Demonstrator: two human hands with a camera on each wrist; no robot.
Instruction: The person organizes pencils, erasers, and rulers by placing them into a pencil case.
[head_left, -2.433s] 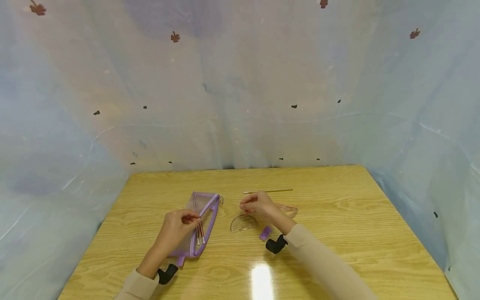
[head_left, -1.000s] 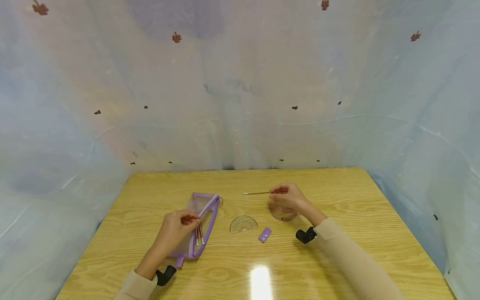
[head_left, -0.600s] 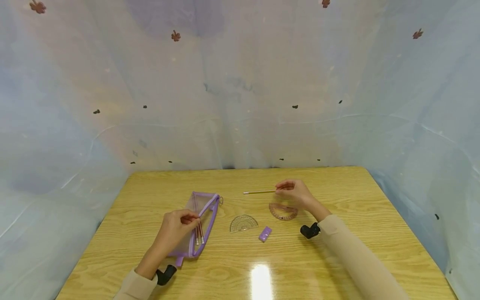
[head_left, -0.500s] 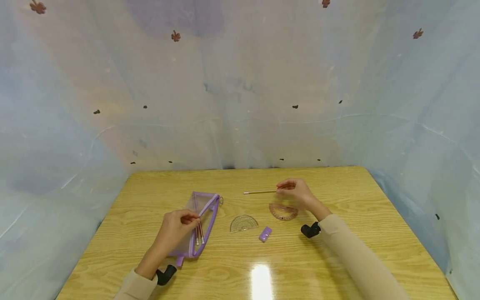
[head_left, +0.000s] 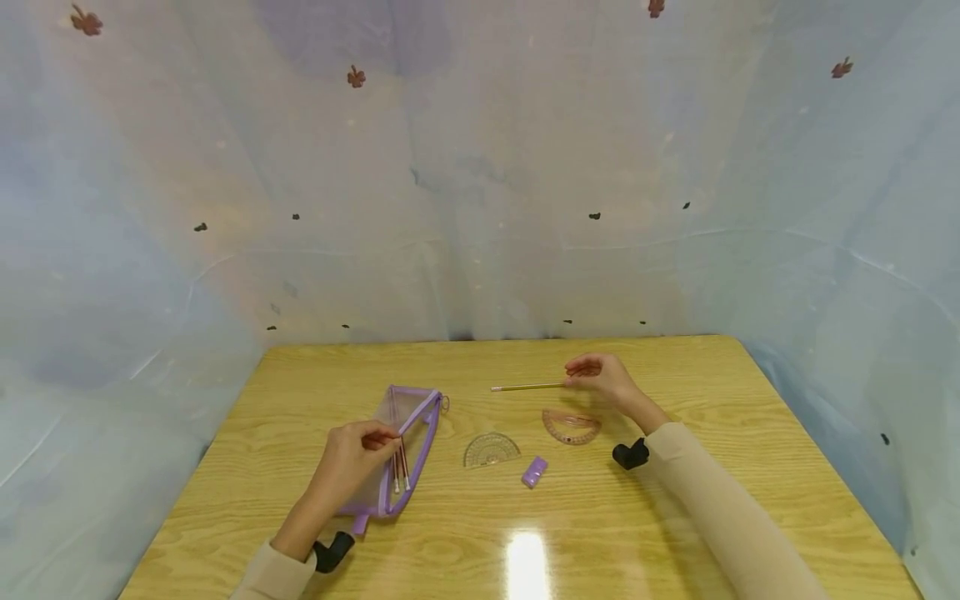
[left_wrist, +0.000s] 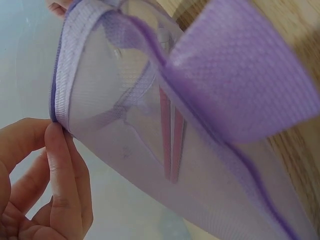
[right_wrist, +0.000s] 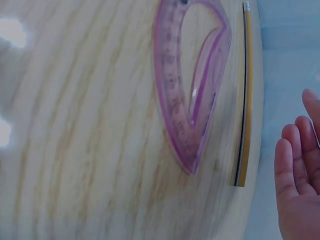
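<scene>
Just beside the right hand [head_left: 606,380], the yellow pencil [right_wrist: 248,95].

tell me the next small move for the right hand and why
Probably bring the right hand to the yellow pencil and pinch it. The right wrist view shows its fingers apart from that pencil, which lies on the table, while the left hand pinches the purple mesh pouch, with two red pencils inside.

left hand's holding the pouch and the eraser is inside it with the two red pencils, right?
No: the eraser isn't inside; the head view shows it on the table. The left hand does hold the pouch, with the two red pencils inside.
</scene>
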